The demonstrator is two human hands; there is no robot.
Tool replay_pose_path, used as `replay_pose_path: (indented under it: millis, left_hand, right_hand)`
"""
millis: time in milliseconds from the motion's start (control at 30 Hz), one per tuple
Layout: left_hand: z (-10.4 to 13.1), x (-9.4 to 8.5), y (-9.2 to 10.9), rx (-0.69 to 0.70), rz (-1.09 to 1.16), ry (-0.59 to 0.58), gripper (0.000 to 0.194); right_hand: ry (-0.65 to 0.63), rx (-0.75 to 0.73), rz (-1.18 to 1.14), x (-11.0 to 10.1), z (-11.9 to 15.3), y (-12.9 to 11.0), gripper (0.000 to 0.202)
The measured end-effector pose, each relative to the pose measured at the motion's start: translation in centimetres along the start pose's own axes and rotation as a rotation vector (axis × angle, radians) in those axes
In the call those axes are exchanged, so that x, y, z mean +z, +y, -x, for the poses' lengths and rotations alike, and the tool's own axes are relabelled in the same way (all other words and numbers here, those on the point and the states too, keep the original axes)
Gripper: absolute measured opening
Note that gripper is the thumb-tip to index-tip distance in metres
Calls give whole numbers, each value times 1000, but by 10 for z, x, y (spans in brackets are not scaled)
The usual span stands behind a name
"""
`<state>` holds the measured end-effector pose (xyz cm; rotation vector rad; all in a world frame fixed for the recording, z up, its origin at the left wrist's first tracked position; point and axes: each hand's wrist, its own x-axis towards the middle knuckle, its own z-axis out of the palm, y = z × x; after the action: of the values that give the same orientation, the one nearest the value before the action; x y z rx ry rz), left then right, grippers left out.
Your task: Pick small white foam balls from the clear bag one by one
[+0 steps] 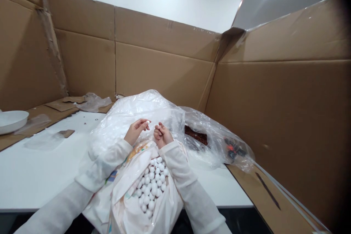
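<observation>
Between the thumb and fingertips of my left hand [135,131] is a small white ball [148,122]. My right hand [163,136] is just to the right, its fingers curled and pinched together; what they hold, if anything, is too small to make out. Below both hands an opened white plastic bag [123,193] with coloured print lies at the table's front edge. Many small white balls [152,181] fill its opening. Behind my hands spreads a large, bulky clear plastic bag [145,104] with white contents that I cannot identify.
Cardboard walls [164,56] enclose the white table [41,168]. To the right, clear plastic [214,131] covers a dark brown piece [196,135] and black-and-orange items [233,148]. A dark thin strip [268,191] lies further right. On the left stand a white bowl [12,121] and plastic scraps [94,101].
</observation>
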<state>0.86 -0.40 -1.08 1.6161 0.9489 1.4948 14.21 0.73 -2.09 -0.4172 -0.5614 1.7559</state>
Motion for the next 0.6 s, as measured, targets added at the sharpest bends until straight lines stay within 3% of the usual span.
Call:
replay_pose_path:
  millis: [100,333,600]
  left_hand:
    - [1,1,0,-14,25,8,30]
    - [6,5,-5,-8,46,-31,29]
    - [7,6,-8,5,-18,29,27]
  right_hand:
    - [-9,-34,25,4,2,2,5]
    - [-25,2,87,8,6,3,26]
    - [-18,46,-15,10,5,0,16]
